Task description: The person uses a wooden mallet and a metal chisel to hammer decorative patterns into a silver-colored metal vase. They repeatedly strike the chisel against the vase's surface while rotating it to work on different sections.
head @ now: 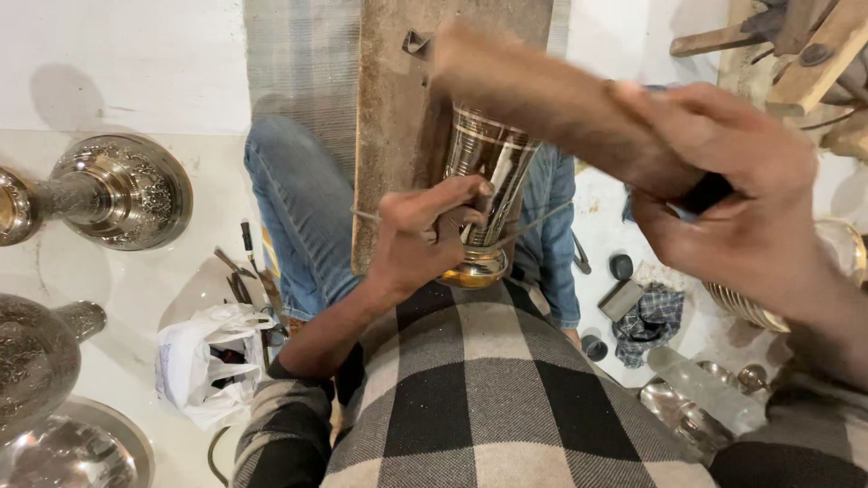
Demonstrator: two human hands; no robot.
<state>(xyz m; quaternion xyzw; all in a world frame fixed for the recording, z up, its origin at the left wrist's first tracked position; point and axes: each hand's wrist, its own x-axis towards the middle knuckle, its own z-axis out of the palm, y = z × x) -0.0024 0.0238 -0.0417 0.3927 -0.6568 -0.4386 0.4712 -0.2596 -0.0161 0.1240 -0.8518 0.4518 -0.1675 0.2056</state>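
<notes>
A tall engraved metal vase with a brass-coloured foot lies against a worn wooden board propped between my knees. My left hand rests on the vase's lower part, its fingers pinched around a small metal punch whose tip touches the vase. My right hand is raised to the right and grips a thick wooden mallet, which is blurred and crosses above the top of the vase. A thin cord runs across the vase near my left hand.
Large engraved metal vessels lie on the white floor at the left, with a white plastic bag and several thin hand tools beside my leg. At the right are a checked cloth, small metal parts and wooden pieces.
</notes>
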